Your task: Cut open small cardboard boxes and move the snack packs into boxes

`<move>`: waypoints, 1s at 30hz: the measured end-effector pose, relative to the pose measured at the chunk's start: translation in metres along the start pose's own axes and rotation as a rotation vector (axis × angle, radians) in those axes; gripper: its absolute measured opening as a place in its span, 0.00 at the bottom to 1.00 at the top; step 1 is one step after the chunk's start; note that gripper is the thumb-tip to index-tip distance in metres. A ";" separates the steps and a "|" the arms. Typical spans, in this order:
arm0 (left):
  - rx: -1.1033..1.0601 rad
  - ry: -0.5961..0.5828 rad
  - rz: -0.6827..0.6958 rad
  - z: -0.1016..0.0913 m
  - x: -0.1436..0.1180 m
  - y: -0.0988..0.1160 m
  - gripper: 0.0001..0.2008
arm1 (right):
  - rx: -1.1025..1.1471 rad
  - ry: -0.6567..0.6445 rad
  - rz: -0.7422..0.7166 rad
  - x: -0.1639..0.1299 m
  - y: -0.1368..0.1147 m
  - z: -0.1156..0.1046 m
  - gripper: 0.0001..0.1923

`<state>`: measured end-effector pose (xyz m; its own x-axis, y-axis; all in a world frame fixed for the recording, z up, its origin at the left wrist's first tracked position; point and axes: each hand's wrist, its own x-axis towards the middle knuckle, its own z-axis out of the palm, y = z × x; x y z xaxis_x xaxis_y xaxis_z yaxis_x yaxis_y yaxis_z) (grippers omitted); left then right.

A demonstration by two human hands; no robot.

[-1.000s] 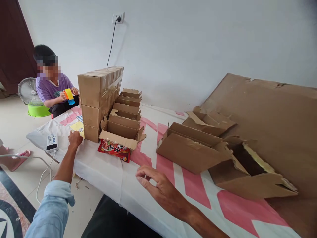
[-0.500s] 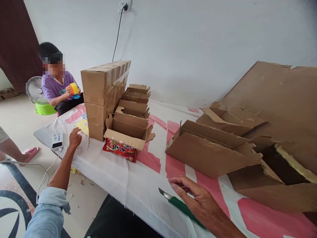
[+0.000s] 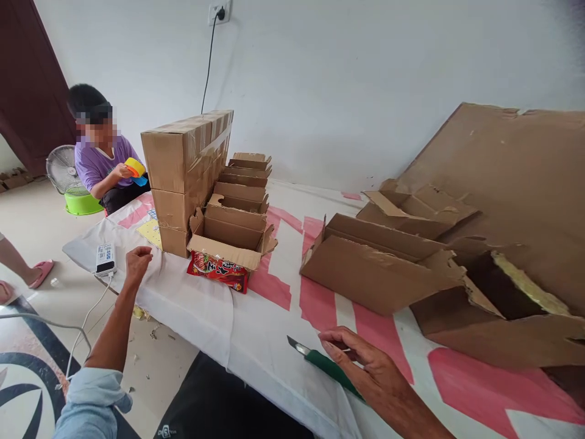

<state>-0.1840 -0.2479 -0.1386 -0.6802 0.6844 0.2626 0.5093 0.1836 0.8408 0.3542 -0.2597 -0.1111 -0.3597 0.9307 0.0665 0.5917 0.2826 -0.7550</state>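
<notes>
My right hand [image 3: 365,366] lies on the white and pink sheet [image 3: 219,311] near the front edge, fingers closed around a green-handled utility knife [image 3: 320,363] whose blade points left. My left hand [image 3: 137,261] rests loosely curled on the sheet's left edge, holding nothing, beside a small white device [image 3: 105,258] with a cable. Just right of it lies a red snack packet [image 3: 217,271] under the front of an open cardboard box [image 3: 228,235]. A stack of taped boxes [image 3: 183,171] stands behind.
Torn flattened cardboard [image 3: 379,268] and a large cardboard sheet [image 3: 516,183] fill the right side. A seated person in a purple shirt [image 3: 98,167] holds a yellow tape dispenser at the far left, near a fan [image 3: 61,167]. Another person's foot in a pink slipper [image 3: 39,273] stands on the floor.
My right hand has moved right along the front edge and taken hold of the green knife. My left hand lifted slightly and curled its fingers near the white device.
</notes>
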 end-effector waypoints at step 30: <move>0.428 -0.071 0.430 0.133 -0.112 0.080 0.21 | -0.277 0.173 -0.173 -0.033 0.144 0.029 0.20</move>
<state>0.0026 -0.2157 -0.1640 -0.3371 0.8031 0.4914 0.9073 0.1377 0.3973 0.4308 -0.2562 -0.2411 -0.3583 0.8825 0.3047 0.7139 0.4693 -0.5197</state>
